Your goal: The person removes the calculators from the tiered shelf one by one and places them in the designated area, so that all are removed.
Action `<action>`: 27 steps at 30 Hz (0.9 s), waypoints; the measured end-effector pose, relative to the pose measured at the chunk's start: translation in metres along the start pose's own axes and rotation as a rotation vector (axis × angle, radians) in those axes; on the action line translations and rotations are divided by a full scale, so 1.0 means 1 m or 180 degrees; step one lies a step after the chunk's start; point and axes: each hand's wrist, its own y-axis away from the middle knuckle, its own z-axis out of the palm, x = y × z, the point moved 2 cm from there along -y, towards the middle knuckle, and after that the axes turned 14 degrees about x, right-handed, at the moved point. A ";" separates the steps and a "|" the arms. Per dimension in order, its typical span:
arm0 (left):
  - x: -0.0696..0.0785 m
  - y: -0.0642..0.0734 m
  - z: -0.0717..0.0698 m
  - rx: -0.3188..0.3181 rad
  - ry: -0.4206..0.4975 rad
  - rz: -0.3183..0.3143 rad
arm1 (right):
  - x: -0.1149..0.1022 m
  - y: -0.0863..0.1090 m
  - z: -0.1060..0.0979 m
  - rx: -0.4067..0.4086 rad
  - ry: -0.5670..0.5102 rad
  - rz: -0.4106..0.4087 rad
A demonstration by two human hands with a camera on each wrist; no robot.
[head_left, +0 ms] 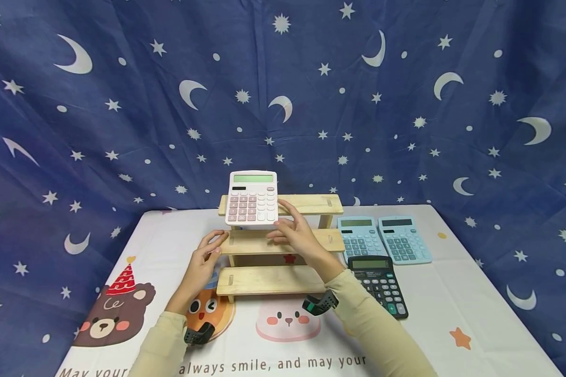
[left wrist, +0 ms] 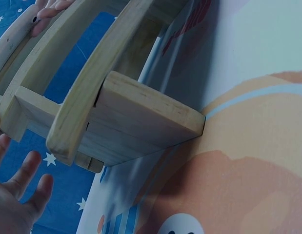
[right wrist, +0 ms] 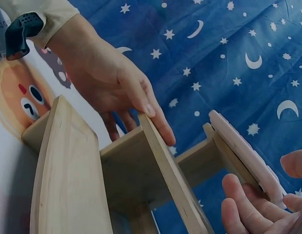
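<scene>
A white and pink calculator (head_left: 252,198) leans back on the top tier of a three-tier wooden stand (head_left: 271,280), over its left part. My right hand (head_left: 299,235) is at the calculator's lower right corner, fingers fairly straight. In the right wrist view these right-hand fingers (right wrist: 255,212) touch around its lower edge, with the thumb side standing apart. My left hand (head_left: 203,260) rests against the left end of the middle tier. In the left wrist view the left hand's fingers (left wrist: 24,185) are spread beside the stand.
Two light blue calculators (head_left: 404,240) lie right of the stand. A black calculator (head_left: 382,283) lies in front of them, partly hidden by the right sleeve (head_left: 377,324). A blue curtain (head_left: 283,104) with moons and stars hangs behind the table's printed white cloth (head_left: 434,314).
</scene>
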 end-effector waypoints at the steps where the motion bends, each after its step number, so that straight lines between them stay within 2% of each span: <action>1: 0.000 0.000 0.000 0.0001 -0.0011 -0.0004 | 0.000 0.000 0.001 0.0005 -0.0004 -0.0005; 12: 0.000 0.001 0.001 0.0000 -0.0017 0.0057 | 0.000 -0.004 0.011 0.0273 -0.0143 0.0043; 19: 0.002 0.001 0.001 -0.0003 0.0019 0.0036 | 0.002 -0.005 0.012 0.0308 -0.0345 0.0007; 27: 0.002 0.002 0.000 -0.0013 -0.0024 0.0010 | -0.001 0.000 0.006 0.0380 -0.0605 0.0114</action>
